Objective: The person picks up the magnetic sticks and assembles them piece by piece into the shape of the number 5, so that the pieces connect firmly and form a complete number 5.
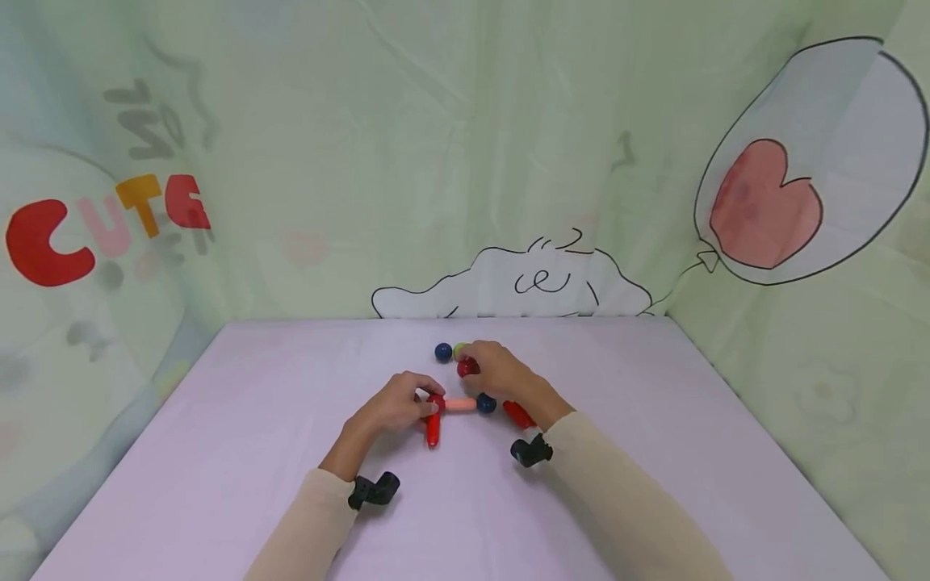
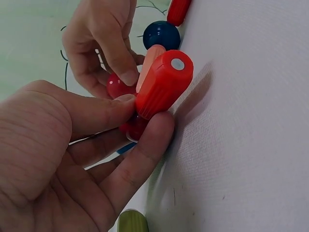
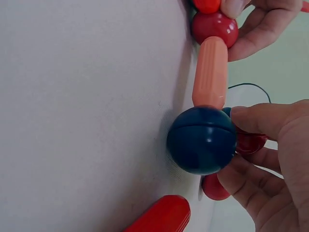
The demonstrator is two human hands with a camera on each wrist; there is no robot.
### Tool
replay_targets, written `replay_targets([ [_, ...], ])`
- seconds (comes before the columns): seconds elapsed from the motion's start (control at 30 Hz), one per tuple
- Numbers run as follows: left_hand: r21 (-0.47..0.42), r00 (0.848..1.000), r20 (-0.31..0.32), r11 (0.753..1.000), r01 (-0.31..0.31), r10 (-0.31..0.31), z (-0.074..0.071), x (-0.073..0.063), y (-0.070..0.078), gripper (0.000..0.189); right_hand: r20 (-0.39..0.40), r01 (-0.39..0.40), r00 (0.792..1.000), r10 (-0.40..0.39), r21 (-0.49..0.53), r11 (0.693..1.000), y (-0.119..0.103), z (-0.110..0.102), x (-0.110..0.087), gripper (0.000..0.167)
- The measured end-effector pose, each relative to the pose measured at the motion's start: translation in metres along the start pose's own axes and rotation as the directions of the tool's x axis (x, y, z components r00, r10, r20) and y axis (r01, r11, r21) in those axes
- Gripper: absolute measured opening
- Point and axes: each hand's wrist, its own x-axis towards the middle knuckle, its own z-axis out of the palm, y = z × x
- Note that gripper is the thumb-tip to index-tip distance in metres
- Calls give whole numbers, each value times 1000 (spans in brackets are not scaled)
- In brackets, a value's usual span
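My left hand (image 1: pixel 400 401) pinches a red ball (image 3: pixel 215 28) between thumb and fingers. Joined to that ball, a red rod (image 2: pixel 166 79) with a metal disc in its end points towards me, and a pink rod (image 1: pixel 460 404) runs right to a dark blue ball (image 1: pixel 486 403). Just behind this chain my right hand (image 1: pixel 497 369) grips another red ball (image 1: pixel 465 368) with its fingertips. In the right wrist view, part of that ball (image 3: pixel 251 142) is hidden by the blue ball and the fingers.
A second dark blue ball (image 1: pixel 443 352) and a partly covered green ball (image 1: pixel 459 350) lie at the back. A loose red rod (image 1: pixel 518 414) lies by the right wrist. The left wrist view shows a green rod (image 2: pixel 133 221) and a sliver of a blue piece (image 2: pixel 125 148).
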Motion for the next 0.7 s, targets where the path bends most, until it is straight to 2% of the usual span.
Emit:
replay_targets([
  [0.2,27,1000,-6,999,-17,17,-3,0,1,25,-83,109,991,-106,38,993,4,-5,-17,44],
  [0.33,61,1000,-7,998,-13,14,-3,-1,1,26,-120,153,982,-143,83,985,4,-7,-27,44],
  [0.6,41,1000,2,999,-15,15,-1,0,0,26,-117,214,973,-197,146,966,-11,-9,-48,37],
  [0.7,51,1000,0,998,-22,22,0,1,1,26,-93,223,973,-210,165,961,-17,-6,-55,32],
])
